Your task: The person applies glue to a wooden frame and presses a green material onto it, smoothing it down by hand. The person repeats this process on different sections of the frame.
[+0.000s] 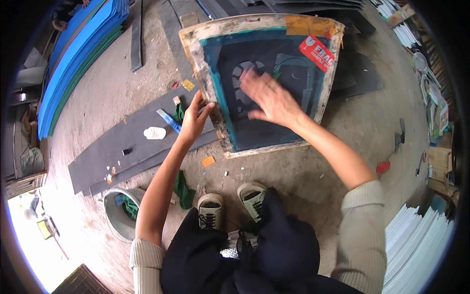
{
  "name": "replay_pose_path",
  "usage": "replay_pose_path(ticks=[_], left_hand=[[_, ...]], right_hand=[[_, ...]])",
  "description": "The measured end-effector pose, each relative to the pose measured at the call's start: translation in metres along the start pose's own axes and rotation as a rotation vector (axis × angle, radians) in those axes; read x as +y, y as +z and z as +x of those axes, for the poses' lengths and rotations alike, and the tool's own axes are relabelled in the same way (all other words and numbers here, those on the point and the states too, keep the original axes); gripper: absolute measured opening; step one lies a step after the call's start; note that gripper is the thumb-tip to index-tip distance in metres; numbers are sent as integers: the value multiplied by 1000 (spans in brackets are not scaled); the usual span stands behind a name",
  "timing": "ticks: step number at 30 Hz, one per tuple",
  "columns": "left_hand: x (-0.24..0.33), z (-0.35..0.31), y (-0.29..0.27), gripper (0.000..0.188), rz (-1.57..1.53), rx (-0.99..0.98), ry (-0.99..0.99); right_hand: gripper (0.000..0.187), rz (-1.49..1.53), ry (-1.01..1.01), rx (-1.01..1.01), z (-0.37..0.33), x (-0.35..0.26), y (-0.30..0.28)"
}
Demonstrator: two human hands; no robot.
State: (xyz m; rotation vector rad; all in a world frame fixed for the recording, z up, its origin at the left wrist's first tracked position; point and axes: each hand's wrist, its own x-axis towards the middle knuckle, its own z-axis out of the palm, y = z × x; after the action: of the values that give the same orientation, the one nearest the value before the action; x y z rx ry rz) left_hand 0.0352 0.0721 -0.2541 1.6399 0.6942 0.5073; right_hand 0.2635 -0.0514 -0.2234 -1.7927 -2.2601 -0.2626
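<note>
A wooden-framed printing screen (pixel 245 23) stands tilted in front of me, with blue-green paint along the inside of its rim and a dark mesh. On the mesh is a pale, segmented oval pattern, partly covered by my fingers. My left hand (pixel 195 117) grips the frame's left edge, thumb toward the front. My right hand (pixel 275 100) is spread flat over the mesh, fingers stretched out and blurred by motion; whether it touches the mesh, I cannot tell. A red warning sticker (pixel 317 54) sits in the upper right corner. Brown tape (pixel 306 25) covers part of the top rim.
Left of the frame, a dark sheet (pixel 112 147) carries a white bottle (pixel 154 133) and a blue-handled cutter (pixel 170 121). A bucket (pixel 110 215) with green cloth stands near my left arm. Stacks of blue sheets (pixel 83 63) and white sheets (pixel 421 250) flank the concrete floor.
</note>
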Motion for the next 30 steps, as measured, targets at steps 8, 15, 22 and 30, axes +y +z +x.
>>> replay_pose_path(ticks=[8,15,22,30], left_hand=[[11,0,2,43,347,48,103],[15,-3,0,39,395,63,113],[17,-4,1,42,355,96,120],[14,-7,1,37,345,175,143]], right_hand=[[87,-39,36,-55,-11,3,-1],[86,-60,258,168,-3,-3,-3],[79,-106,334,396,31,34,-23],[82,-142,-270,-73,43,20,-28]])
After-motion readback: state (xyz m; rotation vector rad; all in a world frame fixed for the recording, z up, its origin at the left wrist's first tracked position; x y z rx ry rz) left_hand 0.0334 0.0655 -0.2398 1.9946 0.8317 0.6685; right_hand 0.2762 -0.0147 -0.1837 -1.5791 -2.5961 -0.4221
